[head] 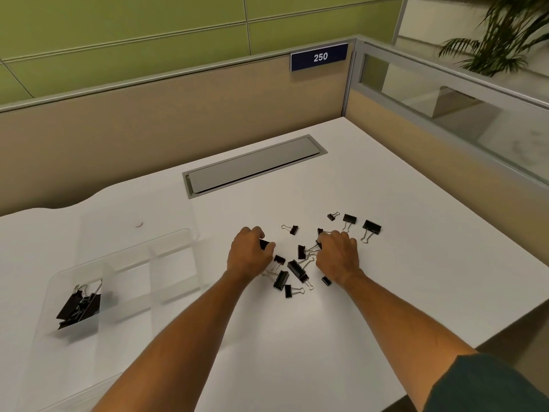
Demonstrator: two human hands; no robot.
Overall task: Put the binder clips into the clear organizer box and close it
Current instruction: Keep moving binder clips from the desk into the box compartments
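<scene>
- We are gathering from the loose pile of binder clips (292,267) at the centre of the frame, lying on the white desk (401,263); working both hands at once is probably meant to clear the scatter faster.
- Our left hand (248,257) is curling round a black clip (264,244), pinching it between thumb and fingers; our right hand (337,254) is closing its fingers over clips at the right of the pile, wire handles showing by its knuckles.
- A few clips are lying apart at centre right, beyond our right hand; one large clip (371,228) is sitting farthest out.
- The clear box (166,254) is standing open at the left of the frame, near the pile, so the carry is short; its lid (136,224) is swung back behind it.
- The lower-left compartment is holding a heap of stored clips (79,306); the other compartments are looking bare, as far as we can tell through the plastic.
- We are judging the task well short of done; closing the lid is waiting.
</scene>
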